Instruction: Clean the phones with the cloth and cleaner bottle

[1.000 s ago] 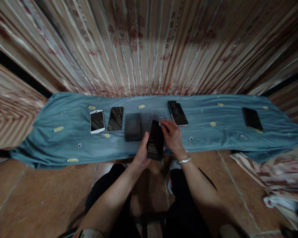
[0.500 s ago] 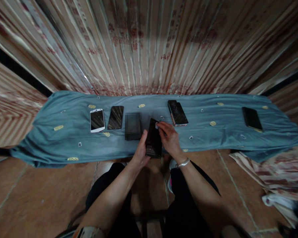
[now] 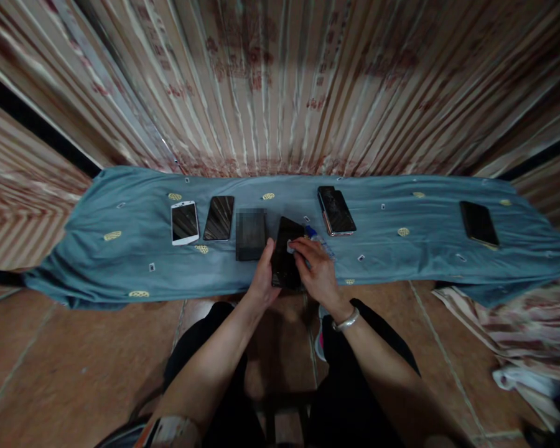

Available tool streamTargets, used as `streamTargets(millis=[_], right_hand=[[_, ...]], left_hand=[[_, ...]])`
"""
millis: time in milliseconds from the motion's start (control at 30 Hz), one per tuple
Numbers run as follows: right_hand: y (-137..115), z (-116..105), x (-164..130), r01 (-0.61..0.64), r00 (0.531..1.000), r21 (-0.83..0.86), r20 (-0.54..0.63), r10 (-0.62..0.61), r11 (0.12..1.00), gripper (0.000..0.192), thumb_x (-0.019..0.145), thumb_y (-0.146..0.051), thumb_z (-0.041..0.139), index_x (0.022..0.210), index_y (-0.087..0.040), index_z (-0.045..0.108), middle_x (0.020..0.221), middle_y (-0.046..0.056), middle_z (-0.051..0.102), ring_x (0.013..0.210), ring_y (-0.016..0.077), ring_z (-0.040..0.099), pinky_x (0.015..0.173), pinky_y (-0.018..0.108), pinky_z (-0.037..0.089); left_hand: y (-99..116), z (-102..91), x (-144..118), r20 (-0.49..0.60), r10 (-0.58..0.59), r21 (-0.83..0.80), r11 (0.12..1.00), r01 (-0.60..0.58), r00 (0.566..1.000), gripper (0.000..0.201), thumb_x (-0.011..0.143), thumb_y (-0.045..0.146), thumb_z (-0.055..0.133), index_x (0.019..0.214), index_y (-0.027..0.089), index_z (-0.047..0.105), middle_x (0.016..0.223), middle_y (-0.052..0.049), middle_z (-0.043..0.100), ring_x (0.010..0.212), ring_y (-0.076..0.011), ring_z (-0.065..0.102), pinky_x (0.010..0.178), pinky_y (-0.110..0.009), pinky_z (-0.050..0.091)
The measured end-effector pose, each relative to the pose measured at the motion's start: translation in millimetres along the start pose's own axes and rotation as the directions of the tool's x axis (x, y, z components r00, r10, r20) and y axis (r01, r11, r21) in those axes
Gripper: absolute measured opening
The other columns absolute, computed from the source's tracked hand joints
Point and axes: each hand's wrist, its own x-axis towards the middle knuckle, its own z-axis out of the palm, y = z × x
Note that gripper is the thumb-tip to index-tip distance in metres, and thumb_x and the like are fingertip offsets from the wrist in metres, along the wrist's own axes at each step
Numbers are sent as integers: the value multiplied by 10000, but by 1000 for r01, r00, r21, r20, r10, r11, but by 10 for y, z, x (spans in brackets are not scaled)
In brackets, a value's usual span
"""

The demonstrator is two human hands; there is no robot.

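Observation:
A black smartphone (image 3: 284, 261) is gripped by its left edge in my left hand (image 3: 263, 274), tilted above the near side of the cloth. My right hand (image 3: 318, 269) pinches a small whitish piece (image 3: 290, 246), possibly cloth or wipe, against the phone's screen. Partly hidden behind my right hand lies a clear item with a blue end (image 3: 311, 232), perhaps a small bottle. Just left of the held phone rests a dark, partly blurred phone-like slab (image 3: 252, 234).
On the blue-green cloth (image 3: 387, 261) lie a white phone (image 3: 185, 223) and a black phone (image 3: 219, 218) at left. A small stack of phones (image 3: 336, 211) is right of centre, another dark phone (image 3: 478, 224) far right. A striped curtain (image 3: 280, 93) hangs behind.
My right hand has shifted the whitish piece down and left across the screen. The blue-ended clear item now shows beside that hand. The view has moved slightly.

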Motion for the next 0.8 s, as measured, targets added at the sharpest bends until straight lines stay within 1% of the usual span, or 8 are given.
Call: streamTargets(millis=[100, 200, 300, 367, 533, 633, 800], right_hand=[[-54, -3, -33, 3, 1000, 13, 19, -3, 1000, 305, 956, -190, 457, 1161, -261, 672, 1180, 66, 678, 1124, 235, 608, 1015, 468, 486], [-107, -4, -64, 13, 999, 24, 38, -13, 1000, 306, 959, -191, 453, 1159, -252, 676, 1177, 71, 680, 1123, 235, 609, 1015, 464, 490], [-154, 0, -94, 25, 998, 37, 57, -27, 999, 301, 961, -196, 457, 1157, -246, 680, 1175, 75, 683, 1115, 231, 614, 999, 447, 507], [-182, 7, -114, 40, 997, 49, 65, -43, 998, 301, 963, -194, 458, 1155, -247, 683, 1166, 74, 688, 1113, 228, 615, 1000, 442, 510], [-252, 26, -172, 77, 993, 66, 90, -83, 995, 300, 967, -180, 461, 1163, -248, 678, 1167, 74, 688, 1097, 219, 621, 987, 430, 520], [-295, 33, -205, 93, 990, 73, 97, -100, 993, 305, 970, -169, 458, 1173, -251, 670, 1161, 72, 687, 1093, 215, 625, 979, 427, 524], [-360, 32, -230, 137, 986, 89, 84, -145, 987, 285, 969, -154, 470, 1156, -218, 674, 1129, 88, 695, 1075, 210, 628, 954, 391, 539]], left_hand=[[20, -18, 19, -3, 12, 1, 1000, -12, 1000, 331, 921, 408, 545, 908, 121, 711, 891, -76, 751, 978, -219, 698, 922, -329, 523], [47, -28, 42, -19, 21, 2, 1000, -21, 1000, 342, 936, 401, 518, 855, 127, 705, 800, -64, 739, 919, -206, 709, 895, -321, 534], [78, -37, 64, -32, 35, 3, 999, -35, 999, 364, 950, 399, 485, 830, 128, 698, 786, -71, 738, 893, -207, 713, 879, -329, 541], [99, -48, 75, -19, 40, 12, 999, -40, 999, 384, 954, 414, 465, 867, 125, 702, 826, -84, 748, 915, -219, 713, 880, -347, 545], [150, -76, 87, 29, 33, 45, 998, -35, 999, 474, 944, 498, 444, 1043, 118, 710, 945, -118, 763, 950, -246, 716, 862, -363, 552], [181, -77, 98, 19, 50, 53, 997, -51, 999, 507, 952, 502, 420, 1096, 107, 703, 970, -130, 764, 941, -256, 720, 854, -374, 555], [225, -81, 130, -18, 71, 52, 996, -70, 997, 553, 961, 509, 380, 1132, 87, 694, 932, -142, 767, 896, -259, 727, 839, -381, 565]])
